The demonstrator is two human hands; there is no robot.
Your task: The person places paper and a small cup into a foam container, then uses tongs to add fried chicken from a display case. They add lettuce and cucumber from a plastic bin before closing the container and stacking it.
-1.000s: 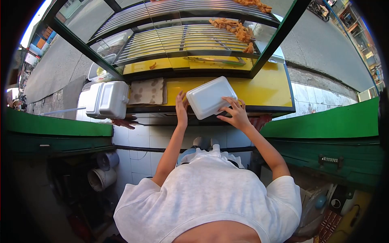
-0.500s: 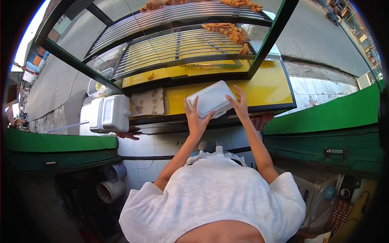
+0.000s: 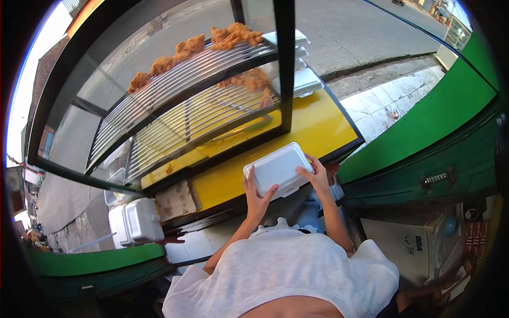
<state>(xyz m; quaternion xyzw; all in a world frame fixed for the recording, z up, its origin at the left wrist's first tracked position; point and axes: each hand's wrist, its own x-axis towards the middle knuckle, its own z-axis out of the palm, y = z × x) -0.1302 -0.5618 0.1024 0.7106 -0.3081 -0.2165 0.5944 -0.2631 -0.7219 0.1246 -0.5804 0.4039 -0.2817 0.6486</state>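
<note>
Head view: left hand (image 3: 257,202) and right hand (image 3: 319,179) grip the white box (image 3: 280,170) at either end, over the desk's near edge, desk (image 3: 326,124) yellow-topped. Keep it level, pressure light, even; foam likely dents.

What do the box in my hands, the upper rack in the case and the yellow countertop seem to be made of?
White box: probably plastic foam, with a soft satin finish; its rounded, molded edges suggest that.
Upper rack: likely metal, fairly shiny, judging by the bright silvery bars.
Yellow countertop: smooth and glossy, with pale reflections; laminate or painted board, I can't tell which.
</note>
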